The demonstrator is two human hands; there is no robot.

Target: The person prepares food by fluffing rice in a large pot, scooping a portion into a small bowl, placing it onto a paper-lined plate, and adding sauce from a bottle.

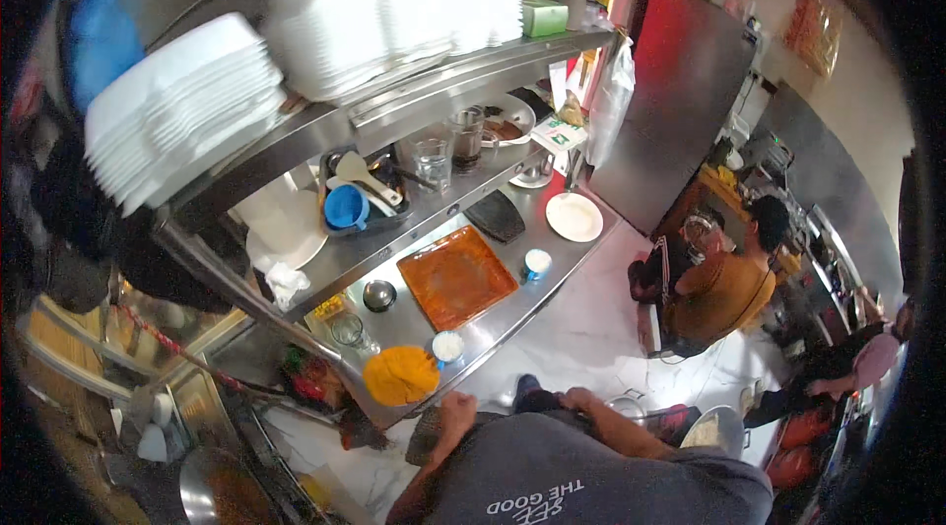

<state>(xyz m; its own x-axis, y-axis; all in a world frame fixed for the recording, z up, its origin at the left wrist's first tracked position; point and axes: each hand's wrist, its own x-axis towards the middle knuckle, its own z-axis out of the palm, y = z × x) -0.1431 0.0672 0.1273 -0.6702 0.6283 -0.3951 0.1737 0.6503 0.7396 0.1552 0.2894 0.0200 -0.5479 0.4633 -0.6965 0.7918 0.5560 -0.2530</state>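
Note:
My left hand [458, 410] is curled at the near end of the steel counter [510, 314], beside an orange-yellow round item [401, 376]; nothing shows in it. My right hand [579, 399] is near my waist, its fingers partly hidden. A blue cup with white contents [448, 348] touches or nearly touches the yellow item; a similar cup [537, 263] stands farther right. Between them lies a square orange-brown tray [458, 277]. A small steel bowl [379, 295] and a clear glass [349, 330] are left of the tray. A white plate [574, 217] lies at the far right.
Shelves over the counter hold stacked white foam containers [185, 111], glasses [432, 163] and a utensil bin with a blue cup [346, 206]. A seated person in an orange-brown top [720, 296] is at right; another person's arm [835, 385] shows farther right. A large pan [199, 488] is lower left.

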